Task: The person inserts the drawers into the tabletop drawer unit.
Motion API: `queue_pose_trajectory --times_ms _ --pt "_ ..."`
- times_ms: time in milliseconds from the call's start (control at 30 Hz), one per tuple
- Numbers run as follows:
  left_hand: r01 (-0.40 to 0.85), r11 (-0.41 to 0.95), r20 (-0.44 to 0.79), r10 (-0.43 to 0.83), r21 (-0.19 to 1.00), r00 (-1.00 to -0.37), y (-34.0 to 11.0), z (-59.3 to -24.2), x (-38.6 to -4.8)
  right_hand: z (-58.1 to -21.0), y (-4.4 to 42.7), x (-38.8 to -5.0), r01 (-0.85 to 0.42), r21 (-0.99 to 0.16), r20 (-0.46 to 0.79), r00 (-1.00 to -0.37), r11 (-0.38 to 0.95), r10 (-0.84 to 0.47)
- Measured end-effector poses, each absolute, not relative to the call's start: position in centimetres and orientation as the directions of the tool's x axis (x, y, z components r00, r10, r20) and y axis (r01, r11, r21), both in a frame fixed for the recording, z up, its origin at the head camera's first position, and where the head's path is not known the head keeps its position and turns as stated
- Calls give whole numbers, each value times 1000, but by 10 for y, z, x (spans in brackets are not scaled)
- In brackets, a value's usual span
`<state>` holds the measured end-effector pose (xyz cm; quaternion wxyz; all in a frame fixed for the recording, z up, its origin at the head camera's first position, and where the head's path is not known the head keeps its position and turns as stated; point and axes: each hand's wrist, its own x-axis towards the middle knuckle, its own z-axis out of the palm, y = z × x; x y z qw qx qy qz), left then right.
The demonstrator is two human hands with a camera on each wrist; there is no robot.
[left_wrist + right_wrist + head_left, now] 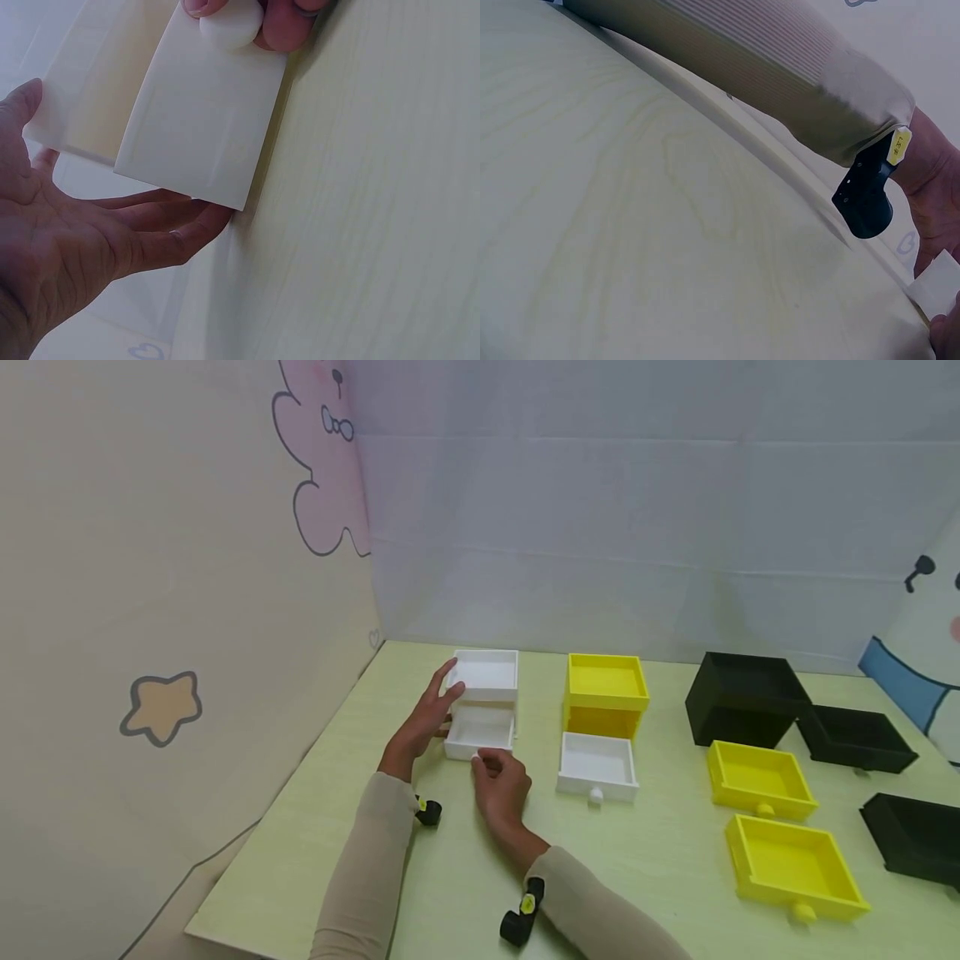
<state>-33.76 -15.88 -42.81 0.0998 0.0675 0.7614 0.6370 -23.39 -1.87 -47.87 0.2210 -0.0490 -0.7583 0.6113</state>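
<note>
A: Nearest the camera: two beige sleeves (600, 914), bottom edge of the frame, each bearing a black wrist camera (516, 928).
B: Right hand (501, 789)?
A: Middle of the frame, lower half. Thumb and fingers pinching a round white knob (231, 24) on the face of the left white drawer (461, 750).
B: That drawer's place?
A: Mid-frame, jutting forward below the tray-like top of a white cabinet (487, 670). Whether its rear end sits inside: cannot tell.
B: Left hand (420, 722)?
A: Left flank of the cabinet. Fingers spread and extended, thumb at the upper front corner, lower fingers along the drawer's side; no closed grip.
B: Right of centre?
A: One yellow cabinet (606, 677), lower bay facing forward; one second white drawer (597, 762) just before it, knob towards the bottom edge.
B: Right side?
A: One black cabinet (750, 681); two yellow drawers (797, 864), lower right, one below the other; two black drawers (855, 735), the lower cut by the frame edge.
B: Support?
A: One pale, wood-grained table (300, 860).
B: Backdrop?
A: One orange star (161, 706), left of frame.
</note>
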Motion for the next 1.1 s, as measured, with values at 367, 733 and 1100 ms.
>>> queue_pose_trajectory --times_ms 367,733,1100 --pt "-25 179 -64 214 983 -975 -158 -429 -335 -479 -19 -232 -178 -953 258 -901 245 350" --pt "-18 171 -54 207 985 -977 -158 -429 -338 -477 -19 -235 -163 -961 235 -906 224 352" --pt "-14 180 -50 198 984 -979 -158 -433 -341 -481 -20 -236 -193 -960 256 -897 202 360"
